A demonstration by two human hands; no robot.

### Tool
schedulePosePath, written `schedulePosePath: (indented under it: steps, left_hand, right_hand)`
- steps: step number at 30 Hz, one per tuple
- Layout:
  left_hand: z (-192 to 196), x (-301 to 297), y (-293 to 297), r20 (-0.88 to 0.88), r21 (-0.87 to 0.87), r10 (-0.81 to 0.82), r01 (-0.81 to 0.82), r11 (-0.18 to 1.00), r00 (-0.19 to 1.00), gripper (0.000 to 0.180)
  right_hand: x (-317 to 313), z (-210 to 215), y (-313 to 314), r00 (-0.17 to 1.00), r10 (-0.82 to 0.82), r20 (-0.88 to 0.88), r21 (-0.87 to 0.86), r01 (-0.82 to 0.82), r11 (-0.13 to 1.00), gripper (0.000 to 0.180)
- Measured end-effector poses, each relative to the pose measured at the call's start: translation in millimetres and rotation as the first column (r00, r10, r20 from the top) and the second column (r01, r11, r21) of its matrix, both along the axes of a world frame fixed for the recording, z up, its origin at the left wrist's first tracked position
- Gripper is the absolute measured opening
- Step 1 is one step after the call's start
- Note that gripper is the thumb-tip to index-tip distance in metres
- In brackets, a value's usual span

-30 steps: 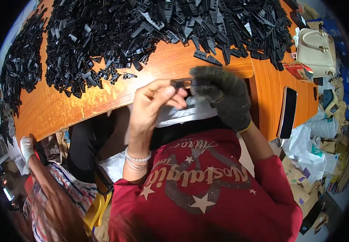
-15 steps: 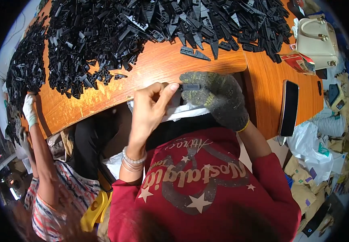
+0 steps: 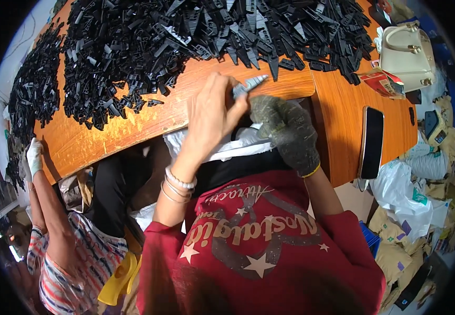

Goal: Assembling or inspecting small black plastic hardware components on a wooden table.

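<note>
My bare left hand (image 3: 211, 113) is closed, pinching a pointed black plastic piece (image 3: 251, 86) between thumb and fingers just over the table's front edge. Light glints grey off this piece, whose tip points right. Close beside it, my right hand (image 3: 289, 131), in a dark knitted glove, is curled with its fingers bent toward the left hand. Whatever lies inside that glove is hidden. A white plastic bag (image 3: 243, 148) rests in my lap below both hands. Beyond them, a pile of similar pointed black pieces (image 3: 269, 31) covers the far part of the table.
Small black parts (image 3: 117, 58) are heaped on the wooden table (image 3: 133, 126) at left. A co-worker's white-gloved hand (image 3: 34, 155) is at the left edge. To the right are a phone (image 3: 372, 142), a cream handbag (image 3: 408, 58) and a red packet (image 3: 382, 83).
My left hand has moved forward and taken the loose pointed piece off the table. The small dark piece between my hands is out of sight. My right hand has curled and drawn slightly back.
</note>
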State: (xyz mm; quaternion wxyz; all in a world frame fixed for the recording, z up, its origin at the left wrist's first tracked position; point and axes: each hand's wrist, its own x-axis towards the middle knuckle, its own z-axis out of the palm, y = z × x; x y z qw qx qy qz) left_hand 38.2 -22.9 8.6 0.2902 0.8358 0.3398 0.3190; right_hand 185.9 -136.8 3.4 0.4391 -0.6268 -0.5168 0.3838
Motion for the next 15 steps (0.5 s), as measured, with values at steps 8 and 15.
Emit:
schedulePosePath:
  steps: [8,15]
  left_hand:
    - [5,-45,-19,0.172,0.100,0.234,-0.253,0.962,0.957,0.020]
    - [-5,-102,9,-0.110,0.185,0.434,-0.410,0.893,0.894,0.024]
  right_hand:
    - [-29,17,24,0.870,-0.178,-0.460,-0.098,0.150,0.984,0.035]
    - [-20,11,13,0.877,-0.152,-0.457,-0.042,0.149,0.988,0.042]
